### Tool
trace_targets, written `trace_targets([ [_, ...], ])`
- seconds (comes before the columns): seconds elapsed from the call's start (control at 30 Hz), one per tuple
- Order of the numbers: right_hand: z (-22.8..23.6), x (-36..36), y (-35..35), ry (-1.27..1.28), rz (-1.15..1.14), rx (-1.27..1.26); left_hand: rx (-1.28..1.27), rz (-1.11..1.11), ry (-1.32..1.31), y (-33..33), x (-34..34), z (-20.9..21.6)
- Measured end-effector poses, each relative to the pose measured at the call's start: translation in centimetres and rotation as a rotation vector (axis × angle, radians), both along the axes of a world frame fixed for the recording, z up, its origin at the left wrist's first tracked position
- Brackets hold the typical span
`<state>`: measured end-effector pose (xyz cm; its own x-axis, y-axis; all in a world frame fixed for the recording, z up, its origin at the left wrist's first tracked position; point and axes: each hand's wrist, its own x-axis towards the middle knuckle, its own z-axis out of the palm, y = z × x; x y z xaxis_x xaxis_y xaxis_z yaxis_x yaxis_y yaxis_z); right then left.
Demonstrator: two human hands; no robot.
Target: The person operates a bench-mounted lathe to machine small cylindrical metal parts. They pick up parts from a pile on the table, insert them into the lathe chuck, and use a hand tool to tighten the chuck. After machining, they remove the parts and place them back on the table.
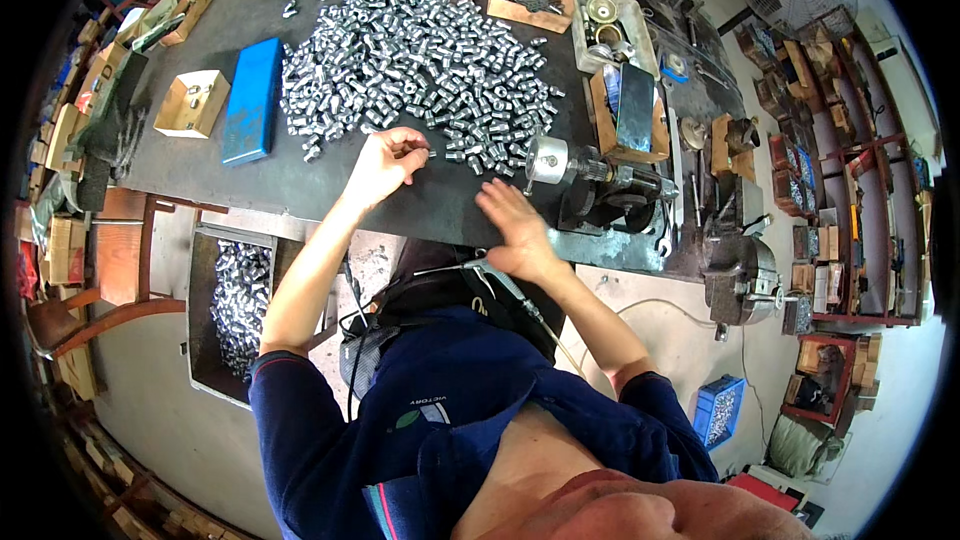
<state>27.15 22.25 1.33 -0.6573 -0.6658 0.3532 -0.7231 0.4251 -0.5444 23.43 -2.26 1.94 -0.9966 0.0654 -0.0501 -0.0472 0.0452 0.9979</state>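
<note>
A big heap of small silver metal fittings (pixel 400 60) covers the middle of the dark workbench (pixel 330 188). At its near edge, my left hand (pixel 388 162) is closed, thumb and fingers pinching a small metal fitting (pixel 432 154) whose end shows past the fingertips. My right hand (pixel 515 225) lies over the bench's front edge, fingers stretched out and nothing in it. Just beyond and right of it sits a small bench machine (pixel 620 190) with a round silver chuck (pixel 548 160). In front of my lap, below the right hand, hangs an air gun (pixel 515 292) on a hose.
Left of the heap lie a blue case (pixel 250 100) and a cardboard tray (pixel 190 103). A drawer (pixel 200 340) full of fittings is pulled out at lower left. Wooden boxes (pixel 533 0) and a plastic tray (pixel 612 25) stand at far right, a vise (pixel 740 275) nearer.
</note>
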Motion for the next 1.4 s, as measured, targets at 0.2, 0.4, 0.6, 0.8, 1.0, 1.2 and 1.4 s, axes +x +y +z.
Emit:
trace_targets([
  [0.2,-0.9,1.0,0.6,-0.366,0.311,-0.161,0.181,-0.02,-0.054,-0.6,0.1,1.1],
  [0.4,-1.1,3.7,0.4,-0.854,0.463,-0.231,0.253,-0.056,-0.041,-0.6,-0.1,1.3],
  [0.6,-0.7,5.0,2.2,-1.096,0.248,-0.175,0.249,-0.071,0.014,-0.9,0.4,1.8],
  [0.8,-2.2,6.7,1.5,-1.261,0.075,-0.403,0.257,0.053,-0.024,-2.1,2.4,1.6],
  [1.0,-5.7,7.9,-0.4,-1.507,0.235,-0.318,0.237,0.083,-0.055,-2.9,3.4,1.2],
  [1.2,-8.7,6.9,-5.4,-1.458,0.462,-0.183,0.222,0.043,-0.091,-2.4,3.6,1.3],
  [1.4,-7.8,5.5,-5.9,-0.213,0.153,0.077,0.2,0.042,-0.14,-2.5,4.0,1.2],
])
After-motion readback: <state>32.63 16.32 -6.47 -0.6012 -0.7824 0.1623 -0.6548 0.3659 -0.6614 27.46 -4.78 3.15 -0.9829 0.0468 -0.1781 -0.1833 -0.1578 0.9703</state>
